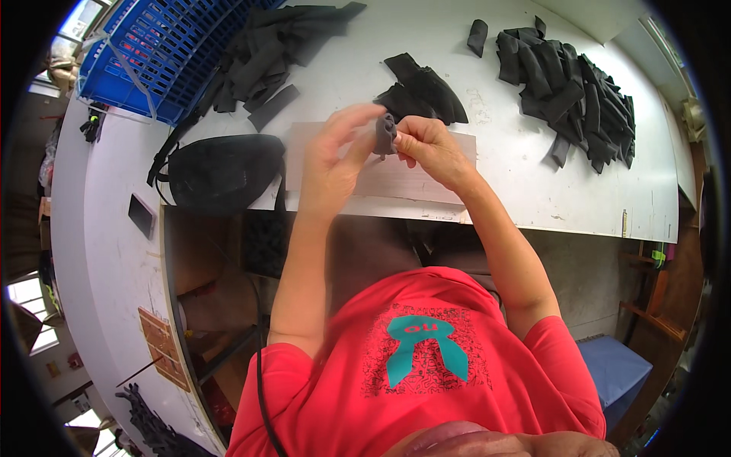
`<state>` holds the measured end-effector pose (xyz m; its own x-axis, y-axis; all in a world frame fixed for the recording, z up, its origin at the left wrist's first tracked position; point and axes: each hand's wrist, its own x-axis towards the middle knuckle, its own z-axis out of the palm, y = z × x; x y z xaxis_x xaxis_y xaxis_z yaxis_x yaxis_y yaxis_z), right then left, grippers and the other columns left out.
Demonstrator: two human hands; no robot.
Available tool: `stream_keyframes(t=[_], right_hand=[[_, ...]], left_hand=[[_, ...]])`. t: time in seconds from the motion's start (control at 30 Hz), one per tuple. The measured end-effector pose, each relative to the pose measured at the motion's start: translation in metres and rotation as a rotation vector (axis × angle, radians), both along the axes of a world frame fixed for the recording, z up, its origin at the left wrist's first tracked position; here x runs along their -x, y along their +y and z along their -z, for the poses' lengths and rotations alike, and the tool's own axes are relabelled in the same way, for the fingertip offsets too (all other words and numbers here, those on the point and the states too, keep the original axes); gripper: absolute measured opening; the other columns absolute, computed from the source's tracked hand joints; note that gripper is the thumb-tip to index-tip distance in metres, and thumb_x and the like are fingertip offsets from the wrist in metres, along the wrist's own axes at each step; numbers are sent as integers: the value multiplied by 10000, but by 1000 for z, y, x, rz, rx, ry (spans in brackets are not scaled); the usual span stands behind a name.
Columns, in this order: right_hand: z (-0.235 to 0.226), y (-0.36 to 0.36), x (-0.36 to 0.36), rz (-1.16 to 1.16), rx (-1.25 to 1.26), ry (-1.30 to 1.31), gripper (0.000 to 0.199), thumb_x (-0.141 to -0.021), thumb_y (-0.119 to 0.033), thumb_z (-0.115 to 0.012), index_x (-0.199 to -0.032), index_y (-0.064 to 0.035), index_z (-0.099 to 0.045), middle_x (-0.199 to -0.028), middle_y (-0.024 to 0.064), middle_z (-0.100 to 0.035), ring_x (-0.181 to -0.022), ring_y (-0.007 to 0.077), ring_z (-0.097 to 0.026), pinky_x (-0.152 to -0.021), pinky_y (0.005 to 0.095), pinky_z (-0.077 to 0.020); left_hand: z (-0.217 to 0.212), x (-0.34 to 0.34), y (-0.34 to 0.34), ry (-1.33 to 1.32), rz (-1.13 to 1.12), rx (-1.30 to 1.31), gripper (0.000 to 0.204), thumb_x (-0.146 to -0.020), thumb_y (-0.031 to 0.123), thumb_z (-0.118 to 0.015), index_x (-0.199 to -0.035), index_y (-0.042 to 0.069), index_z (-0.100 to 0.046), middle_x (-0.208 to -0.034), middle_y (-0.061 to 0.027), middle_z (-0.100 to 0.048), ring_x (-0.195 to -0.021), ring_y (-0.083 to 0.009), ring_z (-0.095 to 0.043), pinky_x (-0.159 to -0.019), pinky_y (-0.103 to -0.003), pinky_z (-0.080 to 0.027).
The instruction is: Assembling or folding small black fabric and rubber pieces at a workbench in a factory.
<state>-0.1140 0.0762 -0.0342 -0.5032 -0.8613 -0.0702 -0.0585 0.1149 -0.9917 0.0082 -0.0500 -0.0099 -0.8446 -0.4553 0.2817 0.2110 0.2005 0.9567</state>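
Both my hands are raised over the white table (533, 190) and pinch one small dark grey rubber strip (385, 134) between them. My left hand (335, 152) grips the strip's left side with thumb and fingers. From the right, my right hand (428, 148) holds the same strip with its fingertips. The strip looks folded or rolled. A pale flat board (403, 179) lies on the table under the hands. Just behind the hands sits a small heap of black strips (426, 87).
A large pile of black strips (567, 95) lies at the right, another pile (266, 53) spills from a blue plastic crate (152, 53) at the back left. A black pouch (225, 171) with a strap and a dark phone (141, 215) lie at the left.
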Motion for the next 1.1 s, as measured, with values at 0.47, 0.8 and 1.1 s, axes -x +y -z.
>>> stream_keyframes(t=[0.47, 0.8, 1.1], right_hand=[[-2, 10, -23, 93, -37, 981, 246, -755, -231, -655, -654, -35, -545, -634, 86, -566, -602, 282, -557, -484, 377, -416], [4, 12, -24, 110, -18, 796, 215, -786, -238, -616, -747, -29, -585, -674, 133, -593, -601, 327, -557, -514, 400, -429], [24, 12, -35, 140, 154, 770, 186, -814, -203, -588, -755, -28, -573, -677, 133, -587, -592, 341, -553, -515, 416, -425]], left_hand=[[25, -9, 33, 296, -77, -285, 110, -774, -19, -636, -872, 14, -598, -964, -95, -613, -864, -148, -559, -786, -275, -451], [-8, 6, 24, 27, 137, -179, 115, -740, -15, -668, -848, -6, -631, -812, -45, -611, -749, -84, -541, -665, -212, -471], [-10, 10, 20, -84, 94, 131, 88, -738, -24, -659, -822, -15, -633, -784, -10, -598, -699, -70, -506, -646, -211, -420]])
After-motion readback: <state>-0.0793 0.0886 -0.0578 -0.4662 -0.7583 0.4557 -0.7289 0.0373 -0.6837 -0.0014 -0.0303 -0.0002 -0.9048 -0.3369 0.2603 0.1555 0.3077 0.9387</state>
